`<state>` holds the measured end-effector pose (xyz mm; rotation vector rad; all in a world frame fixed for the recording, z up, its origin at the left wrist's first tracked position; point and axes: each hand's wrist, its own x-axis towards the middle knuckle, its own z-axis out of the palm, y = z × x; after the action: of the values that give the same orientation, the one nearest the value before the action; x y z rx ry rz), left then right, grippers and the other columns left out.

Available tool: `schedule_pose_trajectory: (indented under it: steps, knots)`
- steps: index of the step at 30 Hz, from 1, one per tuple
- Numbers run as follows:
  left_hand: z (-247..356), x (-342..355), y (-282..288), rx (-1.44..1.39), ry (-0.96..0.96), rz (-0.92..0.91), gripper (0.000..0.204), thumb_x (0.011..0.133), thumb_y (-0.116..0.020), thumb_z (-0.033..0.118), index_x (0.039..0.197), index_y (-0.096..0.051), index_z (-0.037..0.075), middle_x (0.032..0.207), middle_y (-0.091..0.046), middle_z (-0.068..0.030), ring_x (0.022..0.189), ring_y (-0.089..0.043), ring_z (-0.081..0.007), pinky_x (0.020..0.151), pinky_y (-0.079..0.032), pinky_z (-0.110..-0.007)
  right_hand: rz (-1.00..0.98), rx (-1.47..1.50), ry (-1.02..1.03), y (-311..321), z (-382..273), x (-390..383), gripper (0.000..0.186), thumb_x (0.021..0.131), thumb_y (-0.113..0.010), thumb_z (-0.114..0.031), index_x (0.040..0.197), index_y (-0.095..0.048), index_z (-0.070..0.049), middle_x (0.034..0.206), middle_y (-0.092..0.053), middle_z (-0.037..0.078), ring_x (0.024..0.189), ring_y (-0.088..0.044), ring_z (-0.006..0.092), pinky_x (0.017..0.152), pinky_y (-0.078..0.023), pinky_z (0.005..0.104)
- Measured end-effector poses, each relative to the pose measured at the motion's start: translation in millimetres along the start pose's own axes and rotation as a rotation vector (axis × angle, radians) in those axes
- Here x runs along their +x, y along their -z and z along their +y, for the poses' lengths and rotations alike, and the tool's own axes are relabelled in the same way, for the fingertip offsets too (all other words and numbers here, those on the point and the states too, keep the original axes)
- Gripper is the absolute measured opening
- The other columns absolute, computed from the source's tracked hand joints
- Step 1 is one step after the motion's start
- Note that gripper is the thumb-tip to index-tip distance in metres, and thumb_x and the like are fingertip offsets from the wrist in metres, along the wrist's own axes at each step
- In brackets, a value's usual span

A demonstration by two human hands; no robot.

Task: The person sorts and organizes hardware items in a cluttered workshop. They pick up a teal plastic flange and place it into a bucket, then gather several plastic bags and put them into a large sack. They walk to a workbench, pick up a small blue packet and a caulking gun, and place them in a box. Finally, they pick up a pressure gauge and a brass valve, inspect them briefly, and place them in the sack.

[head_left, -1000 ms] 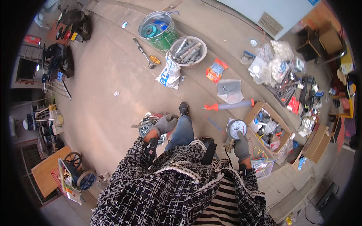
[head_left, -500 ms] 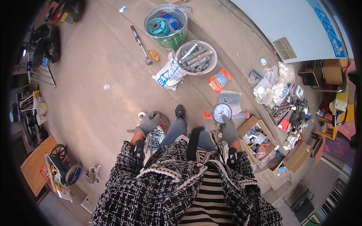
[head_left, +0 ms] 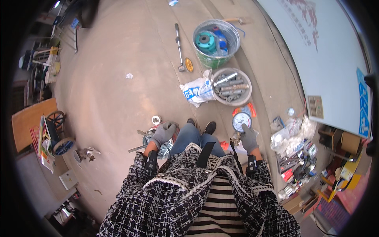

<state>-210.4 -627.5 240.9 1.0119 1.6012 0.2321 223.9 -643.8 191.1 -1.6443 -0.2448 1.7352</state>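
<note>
My right hand [head_left: 249,140], in a grey glove, grips a round pressure gauge [head_left: 242,121] with a white dial and a brass fitting below it. The dial faces up, to the right of my knees. My left hand [head_left: 164,134], also gloved in grey, is closed beside my left knee; whether anything is in its fingers is hidden. Beneath and beside it is a container of tools [head_left: 148,139], partly covered by the hand, with handles sticking out to the left. A white roll [head_left: 156,119] lies just beyond that hand.
Ahead stand a green bucket [head_left: 216,59] with a teal flange and a basin [head_left: 248,94] of metal pipe pieces. Beside them lie a white sack [head_left: 197,91] and a measuring wheel [head_left: 188,64]. Bags and fittings [head_left: 294,138] crowd the right. A wheeled cart [head_left: 59,130] stands left.
My view has turned, so the bucket, basin and sack sit farther right and lower. Both my shoes show now. The open cardboard box of fittings is no longer visible. The gauge stays in my right hand.
</note>
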Motion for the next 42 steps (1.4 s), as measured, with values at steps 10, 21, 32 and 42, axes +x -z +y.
schedule_pose_trajectory:
  steps: [10,21,32,42]
  knots:
    - [-18,45,123,-0.323,0.073,0.281,0.028,0.093,-0.056,0.022,0.104,-0.071,0.001,0.098,-0.072,-0.0062,0.094,-0.064,-0.0123,0.085,-0.05,-0.028,-0.043,-0.19,0.083,-105,-97,66,0.033,0.096,-0.057,-0.026,0.115,-0.062,0.0,0.096,-0.068,0.01,0.075,-0.066,0.0184,0.061,-0.055,0.0297]
    - [-104,136,387,-0.457,0.123,0.481,0.026,0.089,-0.058,0.023,0.093,-0.073,0.003,0.089,-0.072,-0.0058,0.085,-0.065,-0.0135,0.075,-0.052,-0.028,0.018,-0.792,0.218,-312,-151,158,0.021,0.093,-0.062,-0.025,0.091,-0.066,-0.004,0.062,-0.055,0.001,0.049,-0.051,0.0122,0.044,-0.038,0.0312]
    - [-55,305,554,-0.816,0.049,0.514,0.02,0.091,-0.059,0.016,0.106,-0.067,0.004,0.095,-0.071,-0.007,0.086,-0.066,-0.0126,0.069,-0.051,-0.026,0.183,-0.463,-0.075,-460,-241,314,0.022,0.09,-0.065,-0.023,0.105,-0.064,-0.007,0.08,-0.067,0.008,0.067,-0.065,0.0215,0.057,-0.051,0.0367]
    - [93,513,730,-0.717,0.063,0.506,0.028,0.091,-0.058,0.018,0.113,-0.064,0.003,0.099,-0.071,-0.0072,0.089,-0.066,-0.0144,0.074,-0.052,-0.027,0.206,-0.675,-0.036,-645,-423,519,0.031,0.09,-0.064,-0.027,0.109,-0.065,-0.002,0.082,-0.07,0.008,0.068,-0.068,0.0197,0.056,-0.054,0.0332]
